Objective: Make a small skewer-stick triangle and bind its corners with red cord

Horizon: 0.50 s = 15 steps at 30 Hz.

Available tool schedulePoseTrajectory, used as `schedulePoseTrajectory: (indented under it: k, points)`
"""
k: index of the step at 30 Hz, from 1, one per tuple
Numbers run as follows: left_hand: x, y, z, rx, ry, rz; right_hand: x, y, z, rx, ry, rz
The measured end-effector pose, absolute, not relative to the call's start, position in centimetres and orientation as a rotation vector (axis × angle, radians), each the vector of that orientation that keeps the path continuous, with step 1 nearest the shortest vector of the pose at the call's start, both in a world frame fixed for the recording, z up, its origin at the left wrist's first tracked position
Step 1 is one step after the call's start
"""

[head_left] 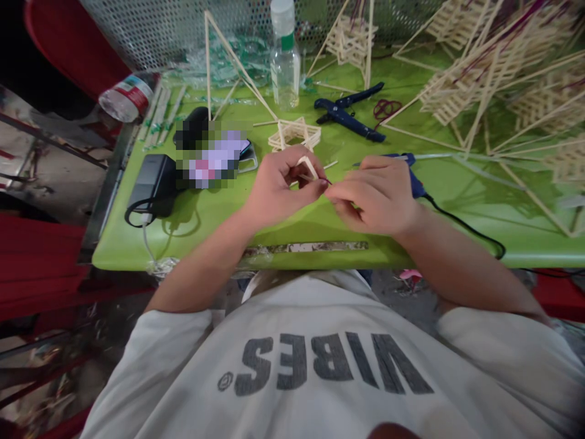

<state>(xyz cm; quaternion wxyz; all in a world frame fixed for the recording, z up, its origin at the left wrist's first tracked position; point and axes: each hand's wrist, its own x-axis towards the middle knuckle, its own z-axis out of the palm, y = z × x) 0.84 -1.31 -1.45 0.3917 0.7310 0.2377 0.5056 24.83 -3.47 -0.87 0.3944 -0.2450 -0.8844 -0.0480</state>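
My left hand (283,186) is closed around a small frame of pale wooden sticks (311,166), which shows between thumb and fingers. My right hand (377,195) is pinched close against the left fingertips, with a thin dark thread (326,180) running between the two hands. Most of that thread is hidden by the fingers. Just beyond my left hand a star-shaped stack of wooden sticks (295,133) rests on the green table (219,235). Behind my right hand lies a blue glue gun (417,183), partly covered by the hand.
Blue cutting pliers (350,114) and a coil of dark red thread (387,110) lie farther back. A clear bottle (286,67) stands at the rear. Large stick frames (484,79) crowd the right. A phone (217,160) and a black power bank (153,186) are on the left.
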Motion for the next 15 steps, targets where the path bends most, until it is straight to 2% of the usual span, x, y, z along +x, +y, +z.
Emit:
schedulePoseTrajectory:
  k: [3,7,12,15]
  points:
    - [1.0,-1.7,-1.2,1.996,0.611,1.435,23.8,-4.6,-0.3,-0.72,-2.078,0.106]
    - [1.0,-1.9,-1.2,2.143,0.584,1.619,22.5,-5.3,0.0,-0.859,-1.774,0.602]
    - [0.4,-1.0,-2.0,2.154,0.656,1.481,22.3,-3.7,-0.9,-0.752,-1.613,1.164]
    - [0.2,-0.6,-2.3,2.181,0.675,1.451,22.5,-3.1,-1.1,-0.752,-1.596,1.235]
